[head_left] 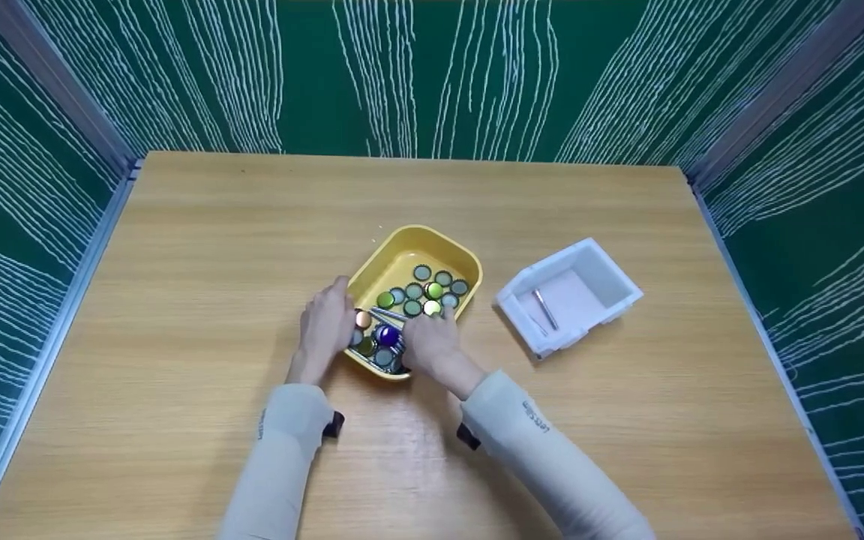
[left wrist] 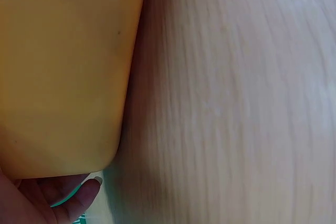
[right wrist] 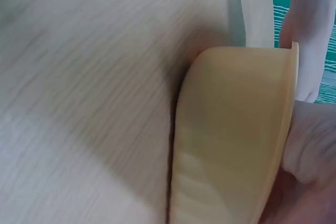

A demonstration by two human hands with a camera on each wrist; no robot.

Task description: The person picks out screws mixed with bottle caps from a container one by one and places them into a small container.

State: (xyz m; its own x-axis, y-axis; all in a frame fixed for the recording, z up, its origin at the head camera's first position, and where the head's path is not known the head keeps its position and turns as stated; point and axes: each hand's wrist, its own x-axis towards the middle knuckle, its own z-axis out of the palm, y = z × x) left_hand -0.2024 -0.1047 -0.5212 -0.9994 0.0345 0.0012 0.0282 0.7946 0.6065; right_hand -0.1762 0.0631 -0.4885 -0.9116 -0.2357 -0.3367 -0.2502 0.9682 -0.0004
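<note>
A yellow plastic tub [head_left: 469,262] stands mid-table with many crown bottle caps [head_left: 413,290] in it, some face down, others green, gold or purple. Thin shiny metal rods [head_left: 387,313] lie among the caps toward the near end. At the tub's left side, my left hand [head_left: 327,319] grips the rim; the left wrist view shows its fingers [left wrist: 79,203] against the outer wall. My right hand [head_left: 432,341] reaches over the near right rim, fingers down among the contents. Those fingertips are hidden, and I cannot tell whether they pinch anything.
Right of the tub sits a white plastic bin [head_left: 612,292], turned at an angle, with a slim metal rod [head_left: 544,308] inside. Green panels with white streaks [head_left: 477,82] border the wooden table [head_left: 177,262] at the back and both sides.
</note>
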